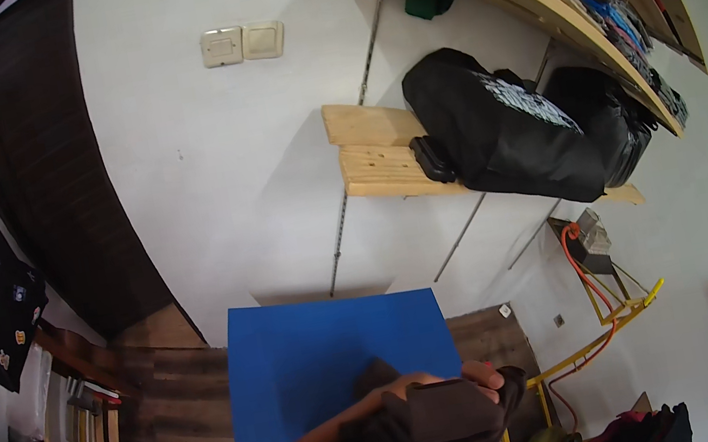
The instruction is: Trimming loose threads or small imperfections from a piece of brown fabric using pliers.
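Lower centre of the frame: blue desk point(303, 362), bare over most of its top. At its near right edge, low in the frame, a dark brown garment point(446, 418), bunched, long axis running left to right. Right hand point(484, 376) at the garment's upper right, grip closed on the cloth. Left hand point(384, 403) just left of it, mostly under folds; grip state not readable.
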The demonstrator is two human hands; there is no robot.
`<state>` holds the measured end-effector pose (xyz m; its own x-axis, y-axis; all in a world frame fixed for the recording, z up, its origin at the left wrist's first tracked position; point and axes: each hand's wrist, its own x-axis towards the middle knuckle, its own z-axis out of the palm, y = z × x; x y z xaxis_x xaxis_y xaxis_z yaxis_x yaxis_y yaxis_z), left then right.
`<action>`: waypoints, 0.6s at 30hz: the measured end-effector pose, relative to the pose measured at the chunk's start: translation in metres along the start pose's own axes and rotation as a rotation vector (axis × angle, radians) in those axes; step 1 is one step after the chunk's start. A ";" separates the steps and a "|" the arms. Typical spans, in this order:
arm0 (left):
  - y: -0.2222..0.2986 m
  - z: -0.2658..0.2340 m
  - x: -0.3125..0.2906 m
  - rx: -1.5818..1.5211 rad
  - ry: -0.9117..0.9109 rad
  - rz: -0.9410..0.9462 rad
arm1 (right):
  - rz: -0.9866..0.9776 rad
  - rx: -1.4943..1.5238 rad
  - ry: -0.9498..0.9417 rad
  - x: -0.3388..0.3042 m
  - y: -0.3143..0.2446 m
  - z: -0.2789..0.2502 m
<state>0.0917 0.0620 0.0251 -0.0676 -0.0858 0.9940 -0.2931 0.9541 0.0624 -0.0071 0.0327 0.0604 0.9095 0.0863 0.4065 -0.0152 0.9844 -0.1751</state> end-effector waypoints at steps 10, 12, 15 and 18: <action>0.014 0.022 -0.109 -0.717 0.262 -0.513 | -0.157 -0.138 -0.123 -0.010 0.000 -0.013; 0.016 0.024 -0.129 -0.884 0.329 -0.632 | -0.196 -0.164 -0.142 -0.010 0.010 -0.017; 0.035 0.034 -0.175 -1.169 0.428 -0.798 | -0.269 -0.231 -0.151 -0.026 0.005 -0.016; 0.047 0.016 -0.196 -1.432 0.543 -0.967 | -0.325 -0.274 -0.162 -0.072 -0.029 -0.008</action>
<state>0.0757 0.1194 -0.1679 -0.0193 -0.8872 0.4611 0.9431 0.1369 0.3029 -0.0689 -0.0031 0.0292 0.7718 -0.1766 0.6109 0.3911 0.8893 -0.2370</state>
